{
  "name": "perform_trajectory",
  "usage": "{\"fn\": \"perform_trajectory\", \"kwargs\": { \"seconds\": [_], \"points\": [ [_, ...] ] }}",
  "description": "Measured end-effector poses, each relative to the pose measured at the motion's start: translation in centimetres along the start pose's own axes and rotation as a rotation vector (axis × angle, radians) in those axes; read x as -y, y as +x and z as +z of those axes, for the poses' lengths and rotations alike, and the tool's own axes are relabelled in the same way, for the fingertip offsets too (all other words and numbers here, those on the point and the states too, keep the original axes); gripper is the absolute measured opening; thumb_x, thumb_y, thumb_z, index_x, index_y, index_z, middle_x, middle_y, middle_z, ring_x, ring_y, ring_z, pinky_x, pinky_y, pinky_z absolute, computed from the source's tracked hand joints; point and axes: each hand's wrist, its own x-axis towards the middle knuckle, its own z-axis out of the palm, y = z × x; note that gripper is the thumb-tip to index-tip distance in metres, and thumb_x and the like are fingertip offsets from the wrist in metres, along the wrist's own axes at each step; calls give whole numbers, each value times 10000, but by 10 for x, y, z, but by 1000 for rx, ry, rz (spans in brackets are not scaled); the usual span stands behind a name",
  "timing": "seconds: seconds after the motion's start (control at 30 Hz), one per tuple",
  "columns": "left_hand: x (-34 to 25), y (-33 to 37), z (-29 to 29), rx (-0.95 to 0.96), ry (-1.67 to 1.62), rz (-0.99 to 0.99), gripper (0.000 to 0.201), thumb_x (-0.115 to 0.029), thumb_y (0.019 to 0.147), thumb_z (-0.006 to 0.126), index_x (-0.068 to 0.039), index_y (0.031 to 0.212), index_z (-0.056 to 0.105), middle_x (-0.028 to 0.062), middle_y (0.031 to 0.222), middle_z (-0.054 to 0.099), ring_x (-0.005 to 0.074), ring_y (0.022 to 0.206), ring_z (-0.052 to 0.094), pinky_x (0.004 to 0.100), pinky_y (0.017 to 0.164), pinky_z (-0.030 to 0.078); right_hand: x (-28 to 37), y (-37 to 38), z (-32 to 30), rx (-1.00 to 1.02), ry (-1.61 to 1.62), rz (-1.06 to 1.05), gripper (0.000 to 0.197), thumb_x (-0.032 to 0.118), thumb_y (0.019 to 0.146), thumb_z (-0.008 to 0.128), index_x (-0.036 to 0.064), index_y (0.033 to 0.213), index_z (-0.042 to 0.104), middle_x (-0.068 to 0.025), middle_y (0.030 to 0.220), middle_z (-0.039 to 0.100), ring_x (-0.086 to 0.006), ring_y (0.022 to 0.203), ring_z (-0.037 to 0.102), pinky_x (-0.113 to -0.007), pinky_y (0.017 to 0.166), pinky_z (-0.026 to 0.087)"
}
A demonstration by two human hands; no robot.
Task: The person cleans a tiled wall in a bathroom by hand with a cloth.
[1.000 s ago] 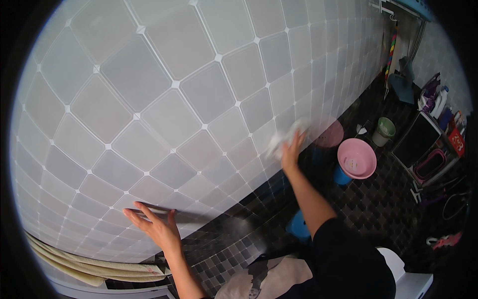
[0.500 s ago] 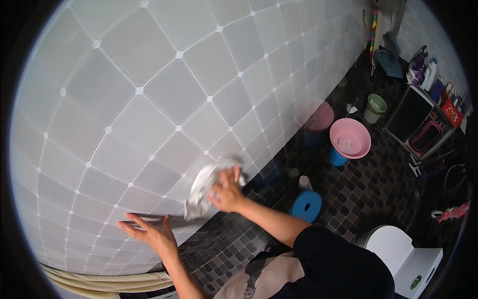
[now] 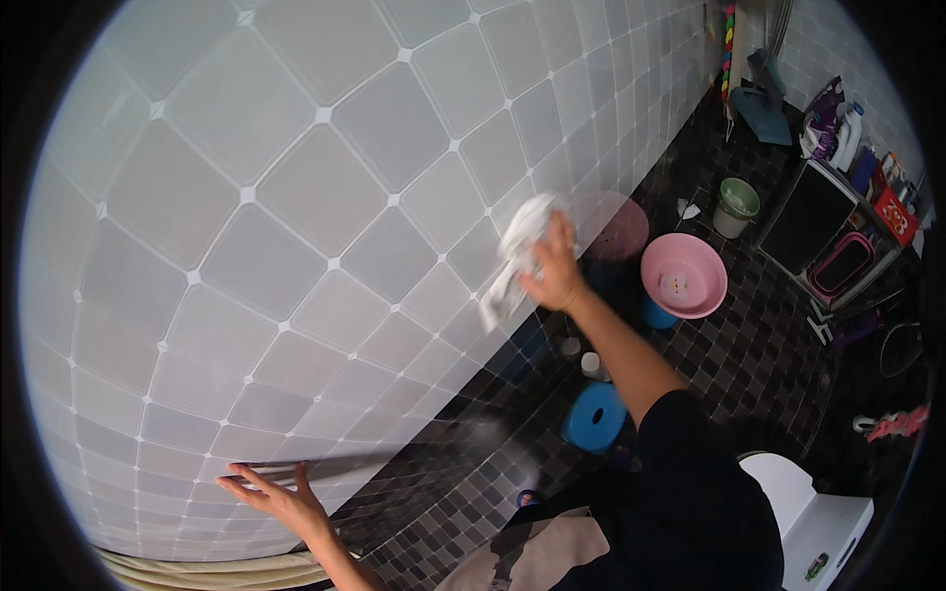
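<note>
Two hands at the wall, head view: right hand (image 3: pixel 554 268) has a white cloth (image 3: pixel 522 231) up against the pale tiled wall (image 3: pixel 296 158), right of centre, close to where pale tile meets dark. Progress: can't put a figure on it. Cloth is on the wall, but tiles on either side of it look alike; no streak or wet edge separates covered from uncovered, so done vs left can't be read. Cloth orientation: bunched, longer than wide, long axis diagonal, upper right to lower left of the view; rounded bunched end up, loose narrower tail pointing down-left. Right hand: fingers extended over the cloth, thumb out to the left; blur hides whether it pinches any fabric. Left hand (image 3: pixel 276 499): empty, fingers spread, tips up at the wall lower left, well apart from the cloth; contact looks likely, not certain. On the dark floor (image 3: pixel 764 345): blue stool (image 3: pixel 581 419) with a hole in its top, pink basin (image 3: pixel 690 256) over a blue bucket (image 3: pixel 658 314), green bucket (image 3: pixel 731 227) beyond.
</note>
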Motion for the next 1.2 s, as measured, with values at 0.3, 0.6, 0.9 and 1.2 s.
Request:
{"fn": "perform_trajectory", "kwargs": {
  "seconds": [0.3, 0.6, 0.9, 1.2],
  "points": [
    [-9, 3, 5, -42, 47, -53, 1152, 31, 604, 813, -176, 1511, 133, 165, 1561, 42, 350, 1426, 154, 411, 1127, 290, -91, -4, 30, -491, 452, 1066, 721, 416, 908, 460, 43, 1476, 220, -297, 1514, 115, -423, 1411, 128, -448, 1141, 155],
    [-3, 2, 4, -19, 112, -44, 1137, 3, 623, 815, -161, 1512, 127, 185, 1559, 50, 363, 1423, 158, 427, 1115, 296, 194, -120, 95, 187, 803, 1183, 764, 317, 918, 538, 20, 1476, 108, -318, 1495, -133, -490, 1381, 147, -470, 1097, 263],
    [-8, -3, 0, -17, 65, -84, 1125, 0, 610, 815, -146, 1509, 153, 195, 1554, 57, 365, 1413, 187, 431, 1105, 318, 95, -17, 69, -251, 268, 459, 486, 339, 779, 601, 21, 1132, 497, -375, 1438, 153, -551, 1332, 145, -669, 1053, 65],
    [4, 0, -6, 55, 216, 38, 1139, -518, 680, 766, -18, 1487, 138, 397, 1454, 133, 560, 1308, 252, 557, 1028, 325, 47, 139, -16, -502, 179, 643, 670, 426, 907, 507, 84, 1445, 301, -263, 1507, 143, -458, 1389, 118, -582, 1106, 73]
  ]
}}
